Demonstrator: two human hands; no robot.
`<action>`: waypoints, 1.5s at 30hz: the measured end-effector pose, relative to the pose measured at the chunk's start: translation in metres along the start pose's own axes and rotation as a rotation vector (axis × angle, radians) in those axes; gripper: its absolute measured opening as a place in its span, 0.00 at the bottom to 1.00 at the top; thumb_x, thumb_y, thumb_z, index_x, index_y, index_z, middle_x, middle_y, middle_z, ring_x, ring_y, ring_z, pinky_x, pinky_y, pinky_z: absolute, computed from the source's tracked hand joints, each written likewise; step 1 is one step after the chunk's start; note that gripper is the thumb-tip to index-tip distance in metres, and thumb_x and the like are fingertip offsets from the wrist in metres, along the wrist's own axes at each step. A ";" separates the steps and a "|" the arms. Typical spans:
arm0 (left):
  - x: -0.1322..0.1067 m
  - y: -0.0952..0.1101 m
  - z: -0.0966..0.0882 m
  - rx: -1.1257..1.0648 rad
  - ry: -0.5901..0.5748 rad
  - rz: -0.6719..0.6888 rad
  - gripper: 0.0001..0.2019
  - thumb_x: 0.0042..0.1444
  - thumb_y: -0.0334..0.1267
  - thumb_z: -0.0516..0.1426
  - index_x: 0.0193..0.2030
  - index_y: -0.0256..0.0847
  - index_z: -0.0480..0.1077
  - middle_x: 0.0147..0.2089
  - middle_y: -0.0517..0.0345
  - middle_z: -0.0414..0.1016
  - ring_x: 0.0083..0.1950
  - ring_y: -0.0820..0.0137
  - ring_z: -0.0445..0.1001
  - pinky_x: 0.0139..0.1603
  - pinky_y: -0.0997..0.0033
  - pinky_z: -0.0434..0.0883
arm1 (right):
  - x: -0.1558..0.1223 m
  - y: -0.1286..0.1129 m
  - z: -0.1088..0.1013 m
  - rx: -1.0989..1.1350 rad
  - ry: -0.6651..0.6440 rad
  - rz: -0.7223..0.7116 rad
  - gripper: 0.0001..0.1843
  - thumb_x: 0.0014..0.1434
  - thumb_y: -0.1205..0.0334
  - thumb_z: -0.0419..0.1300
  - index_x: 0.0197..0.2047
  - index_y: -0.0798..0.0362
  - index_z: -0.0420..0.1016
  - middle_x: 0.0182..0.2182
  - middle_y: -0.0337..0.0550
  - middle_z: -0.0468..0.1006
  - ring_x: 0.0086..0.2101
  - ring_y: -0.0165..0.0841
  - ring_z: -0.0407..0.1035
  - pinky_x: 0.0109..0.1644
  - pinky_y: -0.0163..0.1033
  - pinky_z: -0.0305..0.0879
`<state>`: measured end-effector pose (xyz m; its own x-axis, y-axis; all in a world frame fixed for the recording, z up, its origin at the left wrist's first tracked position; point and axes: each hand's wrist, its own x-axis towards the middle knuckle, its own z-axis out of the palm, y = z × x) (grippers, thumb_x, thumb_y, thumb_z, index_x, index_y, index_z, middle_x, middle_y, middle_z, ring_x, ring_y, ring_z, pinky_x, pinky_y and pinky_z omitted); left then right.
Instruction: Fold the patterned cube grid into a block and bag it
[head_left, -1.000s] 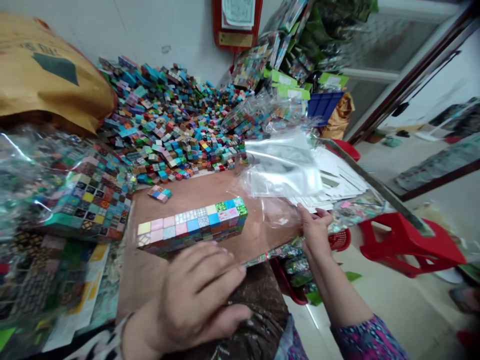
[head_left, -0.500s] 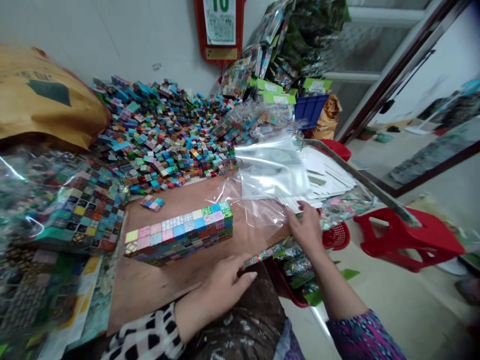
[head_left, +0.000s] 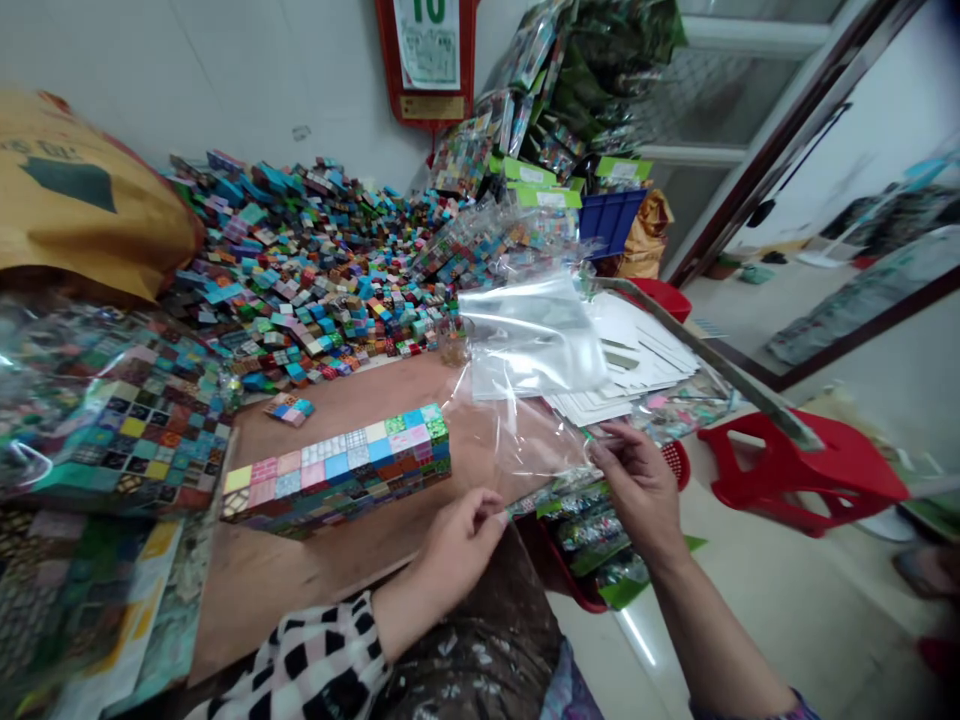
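A clear plastic bag (head_left: 536, 435) is spread over the front right of the brown board, its near edge running between my two hands. My right hand (head_left: 641, 490) pinches the bag's right side between thumb and fingers. At the bag's near left corner, the thumb and fingertips of my left hand (head_left: 461, 545) are closed together; the film there is hard to see. Behind my left hand, a long block of small patterned cubes (head_left: 341, 470) lies on the board, apart from both hands. A small loose piece of cubes (head_left: 289, 409) rests beyond it.
A heap of small patterned cubes (head_left: 315, 270) lies against the wall. Clear film sheets (head_left: 532, 345) and white cards (head_left: 641, 345) are at the back right. A filled bag (head_left: 142, 430) stands left. Below the board's edge is a bin of packets (head_left: 589, 530); a red stool (head_left: 806, 470) is right.
My right hand has turned and closed on the bag's edge, drawing it nearer. My left hand has moved up and right to the bag's near corner, its fingers coming together. The view has shifted slightly.
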<state>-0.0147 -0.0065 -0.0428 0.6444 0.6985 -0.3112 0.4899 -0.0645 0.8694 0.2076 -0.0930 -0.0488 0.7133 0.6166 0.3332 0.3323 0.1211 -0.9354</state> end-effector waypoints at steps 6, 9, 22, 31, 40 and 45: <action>-0.004 0.006 0.002 0.545 -0.048 0.335 0.23 0.64 0.37 0.50 0.66 0.45 0.62 0.67 0.46 0.64 0.61 0.51 0.72 0.60 0.45 0.70 | -0.006 0.026 -0.020 -0.387 0.084 0.173 0.33 0.56 0.46 0.62 0.60 0.54 0.66 0.41 0.49 0.71 0.36 0.40 0.69 0.43 0.51 0.70; -0.002 0.002 0.003 0.566 -0.053 0.341 0.23 0.64 0.36 0.50 0.66 0.44 0.62 0.67 0.48 0.66 0.63 0.52 0.70 0.63 0.47 0.68 | 0.007 0.030 -0.027 -0.761 0.138 0.001 0.32 0.60 0.44 0.57 0.60 0.57 0.68 0.53 0.61 0.66 0.53 0.52 0.64 0.58 0.60 0.61; 0.004 -0.008 0.003 0.295 0.014 0.250 0.21 0.61 0.38 0.54 0.61 0.43 0.68 0.61 0.52 0.74 0.59 0.59 0.73 0.62 0.58 0.66 | 0.089 0.058 -0.030 -0.666 -0.158 0.239 0.28 0.53 0.42 0.60 0.47 0.56 0.76 0.29 0.47 0.77 0.32 0.42 0.70 0.37 0.45 0.65; 0.006 0.000 0.000 0.239 0.048 0.024 0.21 0.58 0.44 0.55 0.58 0.47 0.69 0.40 0.57 0.78 0.38 0.62 0.74 0.43 0.61 0.69 | 0.077 0.033 -0.034 -0.234 -0.201 0.404 0.26 0.46 0.48 0.68 0.43 0.50 0.66 0.24 0.37 0.78 0.23 0.33 0.69 0.28 0.37 0.64; 0.005 -0.005 0.001 0.143 0.045 0.102 0.21 0.58 0.41 0.55 0.59 0.47 0.68 0.59 0.57 0.77 0.44 0.64 0.76 0.51 0.60 0.70 | 0.073 0.002 -0.036 -0.240 -0.476 0.470 0.23 0.50 0.39 0.66 0.32 0.53 0.75 0.27 0.42 0.79 0.23 0.30 0.66 0.26 0.36 0.62; 0.008 -0.015 0.001 0.009 0.010 0.146 0.25 0.58 0.41 0.57 0.63 0.45 0.65 0.58 0.53 0.78 0.47 0.62 0.77 0.52 0.58 0.72 | 0.064 -0.041 -0.043 -0.165 -0.544 0.322 0.27 0.55 0.34 0.62 0.36 0.53 0.76 0.38 0.49 0.82 0.33 0.35 0.73 0.39 0.41 0.71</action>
<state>-0.0164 -0.0009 -0.0589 0.7033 0.6882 -0.1781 0.3968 -0.1721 0.9016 0.2663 -0.0925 0.0158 0.3935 0.9129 -0.1086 0.2754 -0.2298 -0.9335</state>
